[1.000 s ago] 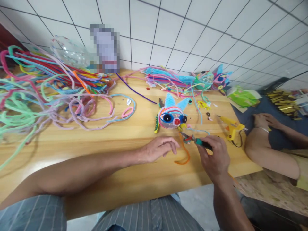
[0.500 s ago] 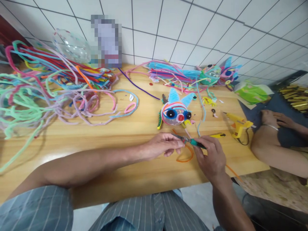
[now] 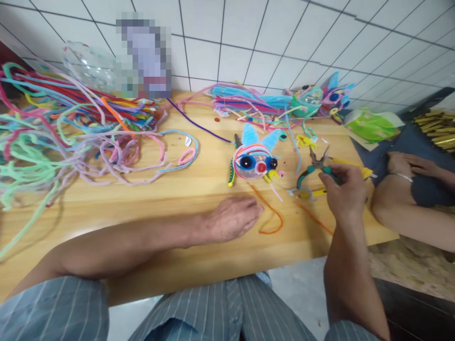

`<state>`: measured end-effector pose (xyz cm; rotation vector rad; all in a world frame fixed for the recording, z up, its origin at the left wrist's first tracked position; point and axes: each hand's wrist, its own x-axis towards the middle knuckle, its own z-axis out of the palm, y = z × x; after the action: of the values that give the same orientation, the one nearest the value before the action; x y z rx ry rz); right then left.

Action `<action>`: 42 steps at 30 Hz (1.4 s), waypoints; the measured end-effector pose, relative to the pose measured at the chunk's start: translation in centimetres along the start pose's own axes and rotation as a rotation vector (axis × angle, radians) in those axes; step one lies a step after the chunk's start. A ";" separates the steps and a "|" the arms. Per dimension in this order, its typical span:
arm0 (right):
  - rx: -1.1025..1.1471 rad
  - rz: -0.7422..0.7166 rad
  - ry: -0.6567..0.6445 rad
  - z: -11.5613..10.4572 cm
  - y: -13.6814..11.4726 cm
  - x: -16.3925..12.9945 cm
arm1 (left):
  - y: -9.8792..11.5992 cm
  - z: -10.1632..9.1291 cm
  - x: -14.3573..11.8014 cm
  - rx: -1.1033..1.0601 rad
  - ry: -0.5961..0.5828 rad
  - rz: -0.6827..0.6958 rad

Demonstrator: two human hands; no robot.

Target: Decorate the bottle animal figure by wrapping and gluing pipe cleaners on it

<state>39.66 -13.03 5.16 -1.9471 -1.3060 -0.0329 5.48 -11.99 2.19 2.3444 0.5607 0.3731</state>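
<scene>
My right hand point(image 3: 347, 189) grips one handle of a pair of pliers point(image 3: 319, 165) with green-and-black handles; their jaws are spread and point away from me. My left hand point(image 3: 234, 219) rests low over the table with its fingers curled in, and whatever they may pinch is hidden. Just right of those fingers curves an orange pipe cleaner point(image 3: 282, 220). A separate straight orange length point(image 3: 314, 218) lies nearer my right wrist. Beyond my left hand sits a clear round animal figure point(image 3: 254, 163) with blue ears, dark button eyes and a red nose.
Tangled pipe cleaners point(image 3: 81, 161) cover the left side. A bundle of blue ones point(image 3: 252, 98) lies by the tiled wall, near another eared figure point(image 3: 334, 97). A green packet point(image 3: 373, 125) is at the right, beside another person's arm point(image 3: 408, 208). A yellow cutter point(image 3: 313, 194) lies under the pliers.
My right hand has carried the pliers right and away from my left hand, and their jaws have spread. The orange strand now shows as two separate lengths. My left hand has turned knuckles up.
</scene>
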 end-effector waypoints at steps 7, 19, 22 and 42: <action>-0.135 -0.059 -0.154 1.9 2.2 1.7 | 0.7 2.8 0.7 0.129 -0.112 0.193; 0.089 -0.389 -0.492 -2.9 -8.8 -6.5 | 1.3 -0.8 0.5 -0.505 0.108 -0.067; 0.221 -0.512 -0.533 -2.1 -11.2 -8.0 | 1.8 -2.5 0.8 -0.612 0.177 -0.132; 0.376 -0.547 -0.273 0.2 -13.1 -5.2 | 0.6 -6.7 0.8 0.379 0.646 0.173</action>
<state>26.73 -14.67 10.44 -1.2704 -1.8438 0.2012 3.63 -8.25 7.58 2.6243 0.7789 1.2221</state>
